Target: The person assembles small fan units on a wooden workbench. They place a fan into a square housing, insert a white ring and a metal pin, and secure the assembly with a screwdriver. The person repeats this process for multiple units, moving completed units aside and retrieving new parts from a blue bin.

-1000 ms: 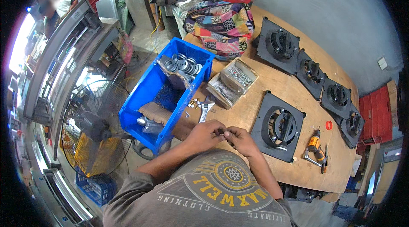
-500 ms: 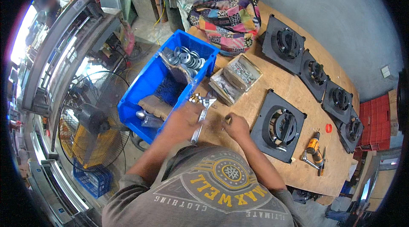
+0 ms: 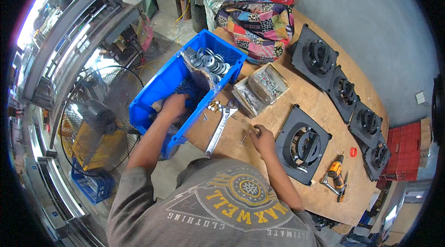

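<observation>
My left hand reaches down into the blue bin, over the middle compartment of small dark parts. Its fingertips are hidden among them. Above the wooden table, my right hand is closed, thumb and fingers curled together around something too small to make out. A thin screw-like piece shows just left of it. Between my hands an adjustable wrench lies on the table, with several small brass fittings by its jaw. Right of my right hand sits a black square burner frame with a round centre.
Round metal discs fill the bin's far compartment. Beyond the wrench stands a divided box of screws. More black frames line the table's right side, near an orange drill and red ring. A fan stands left.
My left hand has moved left from above the wrench into the blue bin, uncovering the wrench and brass fittings. My right hand stays closed near the same spot. The whole view has shifted slightly.
</observation>
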Available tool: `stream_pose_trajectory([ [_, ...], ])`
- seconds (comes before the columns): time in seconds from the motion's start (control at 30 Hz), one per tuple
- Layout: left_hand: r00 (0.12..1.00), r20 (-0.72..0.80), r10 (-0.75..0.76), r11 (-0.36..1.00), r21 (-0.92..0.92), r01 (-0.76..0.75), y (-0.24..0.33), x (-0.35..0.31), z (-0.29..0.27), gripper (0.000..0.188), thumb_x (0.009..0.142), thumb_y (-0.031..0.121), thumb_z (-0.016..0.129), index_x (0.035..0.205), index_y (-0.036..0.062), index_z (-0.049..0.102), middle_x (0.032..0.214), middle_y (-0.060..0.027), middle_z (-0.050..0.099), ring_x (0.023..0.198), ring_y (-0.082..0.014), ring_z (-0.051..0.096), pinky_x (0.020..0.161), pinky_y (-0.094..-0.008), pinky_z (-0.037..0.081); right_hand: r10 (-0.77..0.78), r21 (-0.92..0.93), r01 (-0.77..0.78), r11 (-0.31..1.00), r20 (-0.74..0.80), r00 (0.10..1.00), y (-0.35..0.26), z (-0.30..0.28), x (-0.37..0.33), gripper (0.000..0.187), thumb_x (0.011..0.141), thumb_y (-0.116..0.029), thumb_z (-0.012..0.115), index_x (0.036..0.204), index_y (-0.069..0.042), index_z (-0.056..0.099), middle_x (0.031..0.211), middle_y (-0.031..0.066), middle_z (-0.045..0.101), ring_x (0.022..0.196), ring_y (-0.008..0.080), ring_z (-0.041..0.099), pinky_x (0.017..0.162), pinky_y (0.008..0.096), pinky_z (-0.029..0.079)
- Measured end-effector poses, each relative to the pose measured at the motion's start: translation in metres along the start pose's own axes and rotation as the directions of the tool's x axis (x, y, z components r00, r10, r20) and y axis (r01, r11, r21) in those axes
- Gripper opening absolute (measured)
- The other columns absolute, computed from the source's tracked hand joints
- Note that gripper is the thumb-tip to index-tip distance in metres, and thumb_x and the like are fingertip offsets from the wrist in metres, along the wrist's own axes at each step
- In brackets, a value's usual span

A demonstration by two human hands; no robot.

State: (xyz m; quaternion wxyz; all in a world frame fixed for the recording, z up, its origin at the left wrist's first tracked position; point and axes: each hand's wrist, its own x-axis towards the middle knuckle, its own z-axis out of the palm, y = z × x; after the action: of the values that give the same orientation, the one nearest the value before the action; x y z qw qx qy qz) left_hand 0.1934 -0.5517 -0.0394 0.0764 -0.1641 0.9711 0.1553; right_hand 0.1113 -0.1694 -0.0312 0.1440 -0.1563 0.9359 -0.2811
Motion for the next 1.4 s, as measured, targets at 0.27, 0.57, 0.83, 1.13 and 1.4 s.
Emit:
stream_pose_trajectory([
  [0.27,0.998,-0.019,-0.067,0.991,0.113,0.069,-0.006,0.023,0.019,0.015,0.080,0.006,0.062,0.088,0.0045,0.074,0.091,-0.0241,0.071,0.085,-0.0405,0.070,0.076,-0.0494,0.057,0.175,0.401,-0.147,0.904,-0.033,0.984,0.057,-0.008,-0.074,0.029,0.085,-0.016,0.068,0.110,-0.001,0.069,0.080,0.0126,0.069,0.072,0.0187,0.064,0.068,0.0329,0.050],
  [0.57,0.902,-0.429,0.050,0.762,-0.567,-0.313,0.095,-0.079,-0.099,0.028,0.080,0.014,0.076,0.107,0.0061,0.072,0.097,-0.0150,0.073,0.092,-0.0308,0.072,0.081,-0.0376,0.056,-0.034,0.592,-0.126,0.796,0.252,0.967,-0.028,-0.032,-0.072,0.026,0.095,-0.019,0.066,0.112,0.000,0.068,0.079,0.0003,0.063,0.068,0.0082,0.054,0.063,0.0253,0.045],
  [0.83,0.936,-0.268,0.229,0.464,-0.815,-0.347,0.156,-0.123,-0.094,0.043,0.083,0.013,0.076,0.123,0.0050,0.062,0.107,-0.0131,0.071,0.098,-0.0247,0.071,0.082,-0.0368,0.056,-0.336,0.678,0.050,0.733,0.297,0.894,-0.132,-0.073,-0.050,0.029,0.092,-0.023,0.071,0.110,0.000,0.069,0.088,0.0040,0.070,0.080,0.0091,0.058,0.073,0.0286,0.048],
  [1.13,0.820,-0.421,0.387,0.599,-0.561,-0.571,0.154,-0.124,-0.107,0.041,0.079,0.008,0.077,0.117,0.0032,0.065,0.105,-0.0134,0.071,0.095,-0.0271,0.071,0.084,-0.0368,0.056,-0.327,0.678,0.077,0.731,0.250,0.911,-0.141,-0.086,-0.048,0.023,0.086,-0.013,0.076,0.105,-0.002,0.070,0.077,-0.0027,0.063,0.070,0.0055,0.051,0.062,0.0240,0.043],
  [1.4,0.863,-0.504,0.034,0.773,-0.534,-0.343,0.075,-0.071,-0.110,0.034,0.084,0.016,0.072,0.116,0.0052,0.068,0.102,-0.0146,0.071,0.094,-0.0318,0.070,0.083,-0.0385,0.055,-0.202,0.077,0.195,0.978,0.096,0.975,-0.076,-0.033,-0.014,0.028,0.080,-0.022,0.075,0.103,-0.005,0.071,0.086,0.0148,0.070,0.075,0.0280,0.067,0.069,0.0385,0.052],
])
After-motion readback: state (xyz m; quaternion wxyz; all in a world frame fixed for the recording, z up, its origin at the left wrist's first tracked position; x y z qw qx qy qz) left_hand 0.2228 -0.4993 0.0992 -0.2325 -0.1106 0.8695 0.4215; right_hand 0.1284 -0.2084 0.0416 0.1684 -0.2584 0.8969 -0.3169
